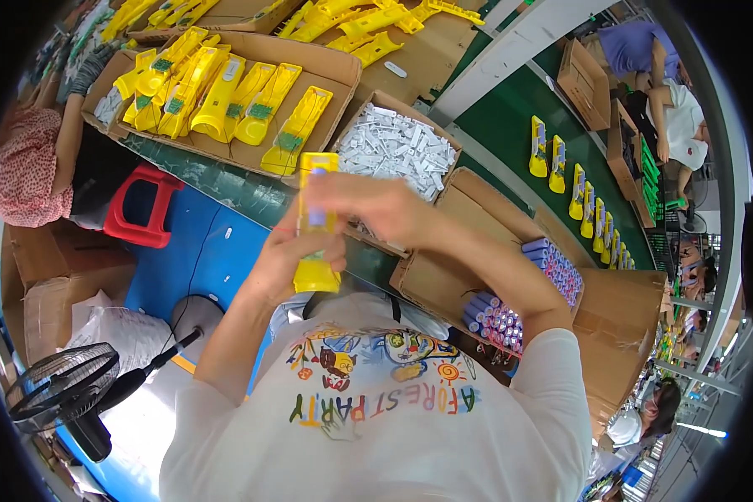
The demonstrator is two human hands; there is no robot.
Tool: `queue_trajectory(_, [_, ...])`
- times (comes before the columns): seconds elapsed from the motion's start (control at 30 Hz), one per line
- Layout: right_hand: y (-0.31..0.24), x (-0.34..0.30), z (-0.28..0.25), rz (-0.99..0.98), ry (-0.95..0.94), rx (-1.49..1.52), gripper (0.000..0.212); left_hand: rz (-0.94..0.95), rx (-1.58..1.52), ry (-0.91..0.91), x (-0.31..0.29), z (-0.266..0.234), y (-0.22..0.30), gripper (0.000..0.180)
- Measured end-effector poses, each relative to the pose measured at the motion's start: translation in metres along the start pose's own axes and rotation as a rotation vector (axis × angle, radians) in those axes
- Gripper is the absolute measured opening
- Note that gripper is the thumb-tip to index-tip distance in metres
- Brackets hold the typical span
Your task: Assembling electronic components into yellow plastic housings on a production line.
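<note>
My left hand (pixel 293 261) is closed around the lower part of a long yellow plastic casing (pixel 316 280), held upright in front of my chest. A bluish-purple cylindrical cell (pixel 316 218) shows in the casing's middle. Across the casing's upper half lies my right hand (pixel 372 205), its fingers smeared by motion, at the cell; their exact grip cannot be made out. Just beyond, a cardboard tray (pixel 349 79) holds several yellow casings (pixel 299 130) with green circuit boards and thin wires. Right of it stands a box of small white plastic parts (pixel 397 149).
Purple-wrapped cells (pixel 495 322) stand in a cardboard box (pixel 443 289) by my right forearm. Farther right, yellow casings (pixel 577 192) line a green conveyor (pixel 510 109). A red stool (pixel 146 205), a black fan (pixel 67 389) and a co-worker (pixel 38 167) are at left.
</note>
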State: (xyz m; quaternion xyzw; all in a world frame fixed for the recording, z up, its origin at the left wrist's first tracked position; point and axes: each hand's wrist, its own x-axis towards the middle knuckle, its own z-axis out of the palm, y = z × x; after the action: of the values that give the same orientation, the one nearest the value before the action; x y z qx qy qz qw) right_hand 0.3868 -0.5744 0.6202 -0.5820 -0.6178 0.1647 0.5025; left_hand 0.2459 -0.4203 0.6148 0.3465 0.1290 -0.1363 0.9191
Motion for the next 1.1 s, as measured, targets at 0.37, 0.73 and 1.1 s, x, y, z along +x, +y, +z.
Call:
queue_trajectory(0.37, [0.023,-0.009,-0.046,0.110,0.186,-0.474,0.017,0.198,-0.079,-0.012,0.003,0.016,-0.003,0.049])
queue_trajectory(0.73, [-0.033,-0.007,-0.031,0.392,0.551,0.069,0.014,0.162,0.268,-0.015,0.023,0.036,-0.037,0.031])
queue_trajectory(1.1, [-0.033,-0.018,-0.039,0.717,0.460,-0.179,0.011,0.239,0.487,-0.062,0.029,0.039,-0.030,0.038])
